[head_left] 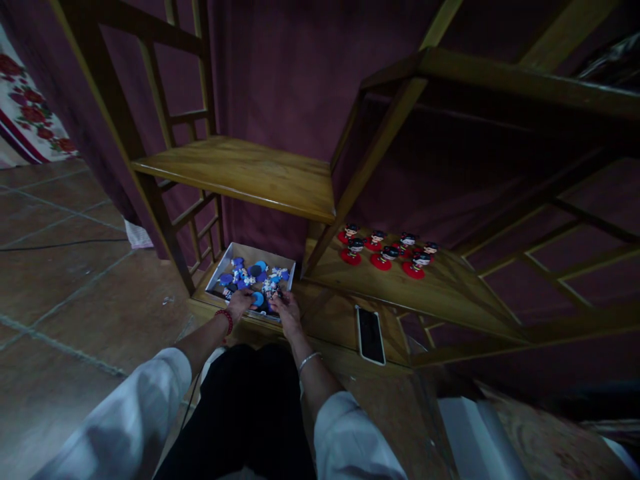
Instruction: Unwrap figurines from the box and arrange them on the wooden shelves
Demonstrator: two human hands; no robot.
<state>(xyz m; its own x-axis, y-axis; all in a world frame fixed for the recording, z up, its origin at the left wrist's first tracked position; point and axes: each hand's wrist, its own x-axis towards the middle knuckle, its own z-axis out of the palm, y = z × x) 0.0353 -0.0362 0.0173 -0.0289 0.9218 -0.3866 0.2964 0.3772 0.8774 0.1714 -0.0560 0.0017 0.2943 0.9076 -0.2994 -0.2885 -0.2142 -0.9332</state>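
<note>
A shallow white box (226, 257) on the lowest wooden shelf holds several small figurines with blue round bases (253, 273). My left hand (239, 303) reaches over the box's near edge, fingers curled on a blue-based figurine. My right hand (286, 307) is beside it at the box's near right corner, fingers pinched on a small dark figurine. Several figurines with red bases (383, 250) stand in two rows on the shelf to the right.
A black phone (371, 335) lies flat on the low shelf right of my hands. A higher wooden shelf board (240, 170) juts out above the box. Slanted wooden frame bars (370, 160) cross in front of a dark red curtain. Tiled floor (65, 267) lies left.
</note>
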